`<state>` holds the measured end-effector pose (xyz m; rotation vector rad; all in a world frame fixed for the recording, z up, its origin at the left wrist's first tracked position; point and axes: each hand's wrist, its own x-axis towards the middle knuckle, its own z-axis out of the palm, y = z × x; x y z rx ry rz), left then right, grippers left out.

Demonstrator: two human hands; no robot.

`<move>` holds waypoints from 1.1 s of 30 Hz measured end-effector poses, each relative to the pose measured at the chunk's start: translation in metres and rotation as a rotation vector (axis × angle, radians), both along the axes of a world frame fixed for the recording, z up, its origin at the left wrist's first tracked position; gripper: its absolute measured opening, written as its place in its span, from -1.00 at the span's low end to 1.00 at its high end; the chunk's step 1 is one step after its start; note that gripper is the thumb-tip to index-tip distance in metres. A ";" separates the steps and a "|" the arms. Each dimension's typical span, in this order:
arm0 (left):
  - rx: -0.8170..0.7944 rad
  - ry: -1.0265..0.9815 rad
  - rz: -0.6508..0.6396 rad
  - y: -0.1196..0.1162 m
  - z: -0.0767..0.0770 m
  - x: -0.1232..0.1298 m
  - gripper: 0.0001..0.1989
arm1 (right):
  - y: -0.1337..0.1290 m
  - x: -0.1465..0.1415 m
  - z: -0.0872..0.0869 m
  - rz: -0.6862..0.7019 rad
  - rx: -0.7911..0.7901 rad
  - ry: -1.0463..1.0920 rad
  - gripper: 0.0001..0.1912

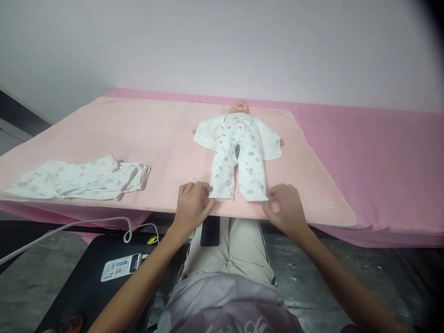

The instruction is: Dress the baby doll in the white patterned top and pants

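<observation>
A baby doll [240, 106] lies on its back on the table, head away from me, its arms spread in a white top [272, 143]. Patterned white baby trousers [225, 157] lie over its front, waist near the doll's chin and legs toward me. My left hand [194, 201] pinches the cuff of the left trouser leg at its outer corner. At the outer corner of the other cuff, my right hand [286, 208] is closed in a pinch too. Whether the doll's legs are inside the trousers is hidden.
Folded patterned baby clothes [83, 178] lie at the left on a peach mat [166, 138], over a pink cloth [374, 157]. A phone [210, 231] rests on my lap. On a black seat [79, 277] lies a power bank [121, 267] with a white cable [93, 219].
</observation>
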<state>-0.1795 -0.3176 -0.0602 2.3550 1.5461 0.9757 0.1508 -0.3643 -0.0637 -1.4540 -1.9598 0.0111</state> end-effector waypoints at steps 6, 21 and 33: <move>-0.029 0.040 0.023 0.002 -0.008 0.004 -0.78 | 0.014 -0.018 -0.009 0.100 0.008 -0.107 -0.55; -0.014 0.004 -0.300 0.029 0.019 -0.025 -0.88 | 0.054 0.017 0.023 0.374 0.025 0.038 -0.66; -0.113 0.097 -0.542 0.241 -0.001 0.021 -0.68 | 0.218 0.062 -0.007 0.404 -0.058 -0.240 -0.57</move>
